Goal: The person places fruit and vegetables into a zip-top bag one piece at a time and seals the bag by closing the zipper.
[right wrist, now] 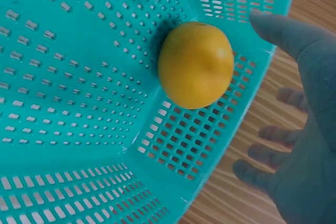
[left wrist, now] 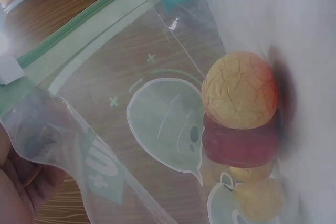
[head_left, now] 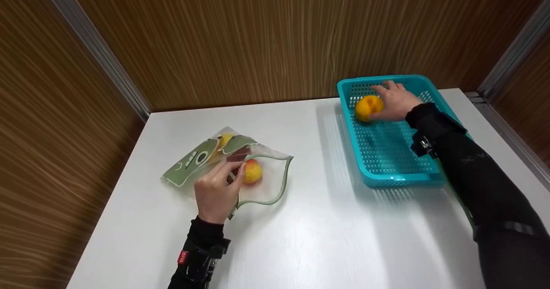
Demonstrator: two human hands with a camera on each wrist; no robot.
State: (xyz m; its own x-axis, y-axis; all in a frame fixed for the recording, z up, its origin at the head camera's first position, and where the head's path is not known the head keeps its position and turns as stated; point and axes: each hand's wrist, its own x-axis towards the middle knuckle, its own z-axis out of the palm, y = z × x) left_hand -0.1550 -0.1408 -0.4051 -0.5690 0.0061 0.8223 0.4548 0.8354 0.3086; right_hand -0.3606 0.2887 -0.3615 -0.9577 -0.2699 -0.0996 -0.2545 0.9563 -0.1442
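Observation:
My left hand (head_left: pixel 217 192) pinches the rim of a clear zip bag (head_left: pixel 273 179) with a green cartoon print, lying on its side with its mouth held open. Inside, a wrinkled yellow-red round fruit (left wrist: pixel 240 90) lies nearest the mouth. Behind it are a dark red piece (left wrist: pixel 241 148) and pale yellow round things (left wrist: pixel 260 198), partly hidden by the print. Over the teal basket (head_left: pixel 399 177), my right hand (head_left: pixel 397 102) has its fingers spread beside an orange-yellow round fruit (right wrist: pixel 197 66). A gap shows between that hand and the fruit in the right wrist view.
Both the bag and the basket rest on a white table (head_left: pixel 300 237), the basket at the far right. A wood-grain panel (head_left: pixel 258 44) rises along the back edge, with another panel (head_left: pixel 56 121) on the left.

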